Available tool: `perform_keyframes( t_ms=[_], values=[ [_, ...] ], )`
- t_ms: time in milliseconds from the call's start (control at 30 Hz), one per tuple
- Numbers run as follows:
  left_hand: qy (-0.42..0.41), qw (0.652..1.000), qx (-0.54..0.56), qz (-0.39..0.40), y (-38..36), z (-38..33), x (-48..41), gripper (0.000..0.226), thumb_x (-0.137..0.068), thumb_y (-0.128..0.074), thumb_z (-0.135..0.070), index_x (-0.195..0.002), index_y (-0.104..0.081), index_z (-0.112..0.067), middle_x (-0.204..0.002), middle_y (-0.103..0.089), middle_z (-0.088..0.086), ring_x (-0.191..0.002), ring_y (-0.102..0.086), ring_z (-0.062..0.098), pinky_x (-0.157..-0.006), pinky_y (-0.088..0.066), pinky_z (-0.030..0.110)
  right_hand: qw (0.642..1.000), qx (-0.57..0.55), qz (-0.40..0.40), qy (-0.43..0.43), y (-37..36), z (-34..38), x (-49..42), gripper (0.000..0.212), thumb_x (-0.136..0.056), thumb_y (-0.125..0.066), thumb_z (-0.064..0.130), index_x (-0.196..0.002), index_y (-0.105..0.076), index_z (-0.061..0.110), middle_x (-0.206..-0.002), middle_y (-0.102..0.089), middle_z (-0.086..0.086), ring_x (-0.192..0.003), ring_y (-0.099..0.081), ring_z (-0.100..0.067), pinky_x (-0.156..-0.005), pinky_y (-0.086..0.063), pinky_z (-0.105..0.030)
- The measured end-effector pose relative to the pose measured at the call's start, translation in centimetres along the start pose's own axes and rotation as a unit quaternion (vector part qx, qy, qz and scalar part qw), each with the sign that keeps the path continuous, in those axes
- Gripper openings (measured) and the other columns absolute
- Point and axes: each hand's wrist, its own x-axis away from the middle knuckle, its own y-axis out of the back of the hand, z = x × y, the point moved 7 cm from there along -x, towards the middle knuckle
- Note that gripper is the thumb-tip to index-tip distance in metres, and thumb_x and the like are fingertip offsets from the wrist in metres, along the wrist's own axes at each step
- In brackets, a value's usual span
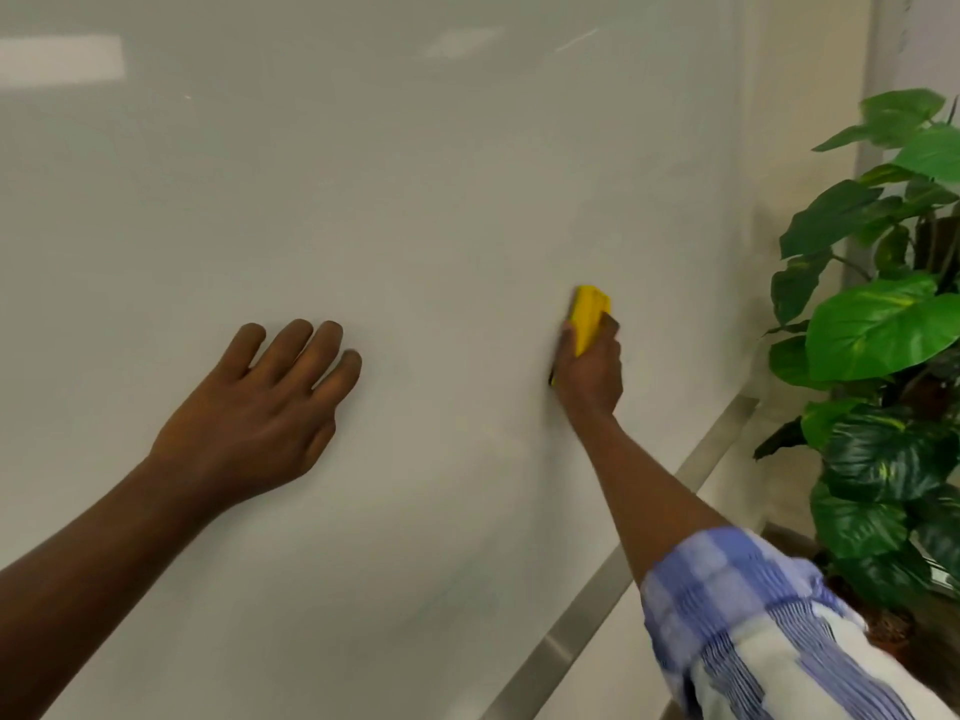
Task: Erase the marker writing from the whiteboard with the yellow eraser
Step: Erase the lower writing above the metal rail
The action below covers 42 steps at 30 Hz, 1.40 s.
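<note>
Whiteboard: the whiteboard [415,200] fills most of the view, its pale surface tilted in the frame; no marker strokes can be made out on the part that shows, only soft reflections near the top.
Eraser: the yellow eraser [589,317] sits against the board right of centre, its upper end sticking out above the hand that holds it.
Right hand: the right hand [589,368] grips the eraser, fingers [610,330] curled round one side and the thumb on the other, pressing it to the board; the arm reaches up from the lower right.
Left hand: the left hand [260,402] lies flat on the board left of centre, well apart from the eraser, fingers straight and slightly spread, holding nothing.
Sleeve: a blue and white checked sleeve [769,631] covers the right upper arm at the lower right corner.
Frame: a metal frame edge [597,589] runs diagonally along the board's lower right border.
Plant: a large-leaved green plant [883,330] stands just beyond the board's right edge.
</note>
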Motion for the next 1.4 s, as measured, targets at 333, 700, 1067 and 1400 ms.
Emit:
perform_keyframes(
  t_ms=[333,700,1067,1400],
  values=[
    [0.001,1.0,0.002,-0.005,-0.1,0.1,0.3,0.043,-0.096,-0.044,-0.021,-0.132,-0.057,-0.001,-0.139,-0.05,0.026,-0.119,-0.051,0.044,-0.093,-0.039,0.057,0.916,0.042,0.066,0.393,-2.7,4.7,14.4,0.06,-0.096,-0.045,0.057,-0.14,-0.041,0.016,-0.105,-0.057,-0.014,-0.089,-0.056,-0.032,-0.067,-0.047,-0.036],
    [-0.003,1.0,-0.029,-0.009,-0.2,-0.1,0.3,0.041,-0.097,-0.043,-0.02,-0.132,-0.054,-0.001,-0.138,-0.051,0.026,-0.118,-0.053,0.043,-0.091,-0.039,0.055,0.986,-0.049,-0.003,-0.162,-1.8,-3.5,3.8,0.06,-0.097,-0.043,0.055,-0.144,-0.031,0.018,-0.128,-0.056,-0.018,-0.116,-0.058,-0.039,-0.092,-0.045,-0.044],
    [-0.002,1.0,0.0,-0.005,0.4,0.0,0.4,0.044,-0.097,-0.039,-0.023,-0.13,-0.055,0.0,-0.139,-0.049,0.027,-0.12,-0.05,0.044,-0.094,-0.037,0.055,0.927,0.018,0.098,0.363,-3.2,7.0,27.9,0.062,-0.094,-0.05,0.056,-0.142,-0.038,0.019,-0.098,-0.054,-0.01,-0.081,-0.054,-0.029,-0.061,-0.046,-0.038],
    [0.007,0.999,0.049,-0.022,1.9,-0.2,1.0,0.028,-0.095,-0.04,-0.02,-0.101,-0.058,0.002,-0.119,-0.056,0.025,-0.106,-0.053,0.042,-0.091,-0.035,0.052,0.998,-0.026,0.033,-0.036,-2.5,3.4,26.2,0.071,-0.096,-0.039,0.062,-0.153,-0.025,0.021,-0.141,-0.046,-0.011,-0.123,-0.053,-0.035,-0.096,-0.046,-0.041]
  ],
)
